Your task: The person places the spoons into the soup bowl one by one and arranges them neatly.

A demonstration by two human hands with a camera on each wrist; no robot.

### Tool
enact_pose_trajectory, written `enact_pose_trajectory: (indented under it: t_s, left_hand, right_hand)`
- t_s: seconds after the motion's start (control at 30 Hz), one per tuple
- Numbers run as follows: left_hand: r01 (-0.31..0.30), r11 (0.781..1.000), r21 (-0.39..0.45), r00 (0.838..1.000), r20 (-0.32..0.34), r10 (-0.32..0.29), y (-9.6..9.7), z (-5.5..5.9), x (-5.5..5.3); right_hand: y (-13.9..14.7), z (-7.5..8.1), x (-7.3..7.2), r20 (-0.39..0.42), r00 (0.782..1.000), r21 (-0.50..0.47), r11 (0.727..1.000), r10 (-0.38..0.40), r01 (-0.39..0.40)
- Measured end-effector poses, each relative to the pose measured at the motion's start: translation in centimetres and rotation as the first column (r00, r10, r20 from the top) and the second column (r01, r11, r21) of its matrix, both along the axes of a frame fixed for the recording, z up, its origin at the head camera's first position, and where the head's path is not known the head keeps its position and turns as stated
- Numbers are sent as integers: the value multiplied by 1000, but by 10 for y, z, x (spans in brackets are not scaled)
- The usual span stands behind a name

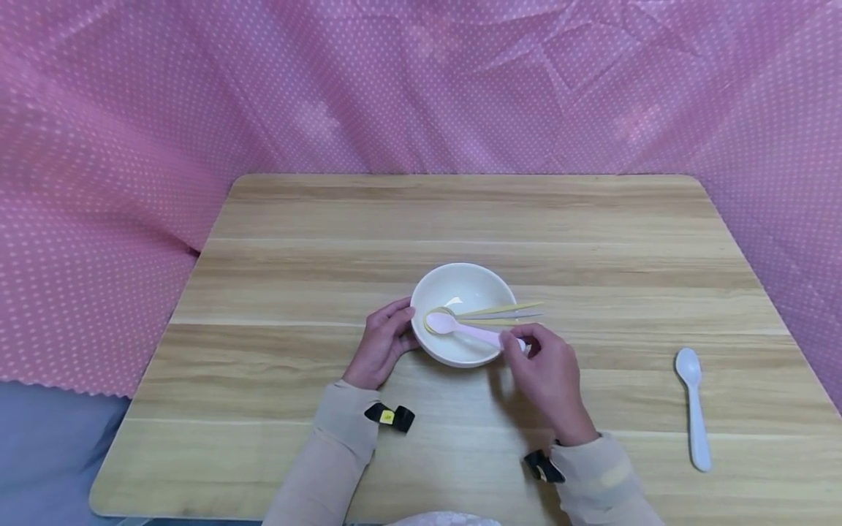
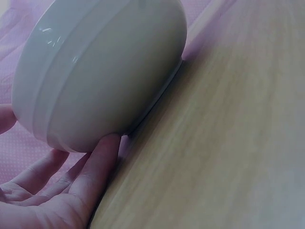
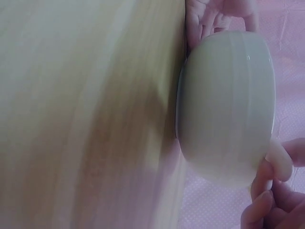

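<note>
A white bowl stands on the wooden table. My left hand holds its left side, thumb at the rim and fingers against the outer wall. Between thumb and fingers, my right hand pinches the handle end of a pale pink spoon at the bowl's right rim. The pink spoon's head lies over the inside of the bowl. Beneath it, several slim yellow and whitish handles lean out over the right rim; their heads are mostly covered. In the right wrist view, the handle end shows between the fingers.
A light-blue spoon lies on the table at the right, apart from both hands. Pink dotted cloth hangs behind the table and along its sides. Black straps sit at both cuffs.
</note>
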State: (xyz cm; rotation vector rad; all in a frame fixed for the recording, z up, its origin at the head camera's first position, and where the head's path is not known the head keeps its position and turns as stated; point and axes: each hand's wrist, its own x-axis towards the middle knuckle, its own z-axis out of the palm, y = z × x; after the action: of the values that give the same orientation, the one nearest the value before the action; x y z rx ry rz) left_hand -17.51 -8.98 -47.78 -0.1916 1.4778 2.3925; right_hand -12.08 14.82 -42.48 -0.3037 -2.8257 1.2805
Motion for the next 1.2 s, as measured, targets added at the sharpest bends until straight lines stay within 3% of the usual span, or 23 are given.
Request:
enact_pose_trajectory:
  t_s: [0.27, 0.47, 0.7, 1.2]
  left_hand:
    - [-17, 1000, -19, 1000, 2, 17, 0, -2, 1]
    - [-24, 1000, -16, 1000, -2, 24, 1, -2, 1]
    - [-15, 1000, 14, 1000, -15, 15, 1, -2, 1]
    - [-16, 1000, 14, 1000, -5, 16, 1, 0, 1]
  right_hand:
    - [12, 3, 3, -27, 998, -49, 997, -60, 59]
    - [26, 2, 5, -77, 991, -21, 994, -110, 109]
    - [48, 1, 9, -15, 987, 9, 987, -159, 160]
    - [91, -4, 18, 13, 983, 118, 976, -183, 181]
